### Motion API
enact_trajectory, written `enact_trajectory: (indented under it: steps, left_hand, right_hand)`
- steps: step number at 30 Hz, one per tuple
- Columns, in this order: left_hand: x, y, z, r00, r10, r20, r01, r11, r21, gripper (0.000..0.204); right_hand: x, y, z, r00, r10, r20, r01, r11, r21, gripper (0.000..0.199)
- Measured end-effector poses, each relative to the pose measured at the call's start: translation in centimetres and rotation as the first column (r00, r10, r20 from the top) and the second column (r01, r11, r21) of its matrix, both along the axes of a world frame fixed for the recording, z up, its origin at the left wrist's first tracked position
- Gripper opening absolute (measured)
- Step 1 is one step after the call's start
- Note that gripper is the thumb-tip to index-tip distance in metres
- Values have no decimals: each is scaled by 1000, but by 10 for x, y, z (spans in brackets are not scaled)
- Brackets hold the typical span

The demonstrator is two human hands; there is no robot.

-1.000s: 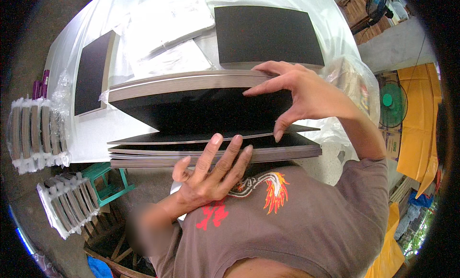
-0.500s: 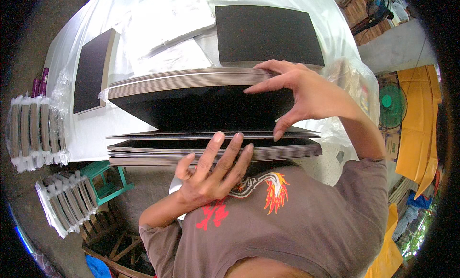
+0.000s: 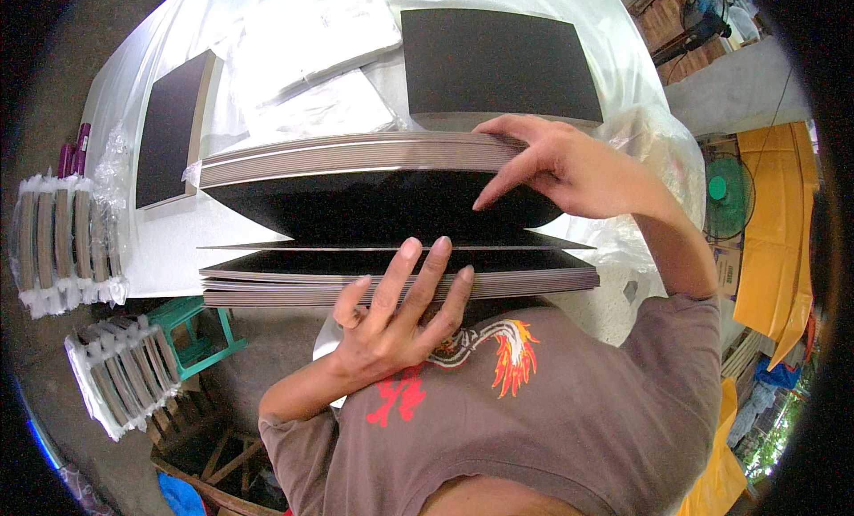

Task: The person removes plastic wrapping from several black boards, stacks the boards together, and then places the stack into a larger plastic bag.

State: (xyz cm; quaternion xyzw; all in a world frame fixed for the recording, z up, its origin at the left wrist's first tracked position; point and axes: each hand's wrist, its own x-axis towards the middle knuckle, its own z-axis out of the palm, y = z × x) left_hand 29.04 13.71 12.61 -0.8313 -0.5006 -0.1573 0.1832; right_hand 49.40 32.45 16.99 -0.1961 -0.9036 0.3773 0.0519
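Note:
In front of my body stands a thick stack of black sheets with grey edges [image 3: 356,151], parted into a far bundle and a near bundle [image 3: 258,294]. A single black sheet [image 3: 267,245] stands apart in the gap. My right hand [image 3: 556,169] grips the right end of the far bundle, one finger over its far edge and another reaching down its black face; its thumb is hidden. My left hand [image 3: 396,311] lies against the near bundle with spread fingers, their tips over its grey edges.
White plastic covers the table [image 3: 165,258]. Beyond the stack lie a black panel [image 3: 498,62], white wrapped packets [image 3: 329,44] and another black-topped stack [image 3: 169,133]. Plastic-wrapped bundles [image 3: 71,240] stand at left, near a green stool [image 3: 200,338]. A green fan [image 3: 729,191] is at right.
My right hand's thumb has left the near sheets and gone out of sight, while a finger has moved lower on the far bundle's face. The gap between sheets has shifted. My left hand stays put.

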Motion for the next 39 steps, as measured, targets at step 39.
enact_trajectory:
  steps: [39]
  left_hand:
    - [-4, 7, -10, 1000, 1, -25, 3, 983, 182, 33]
  right_hand:
    - [-1, -18, 5, 995, -51, 81, 33, 976, 215, 79]
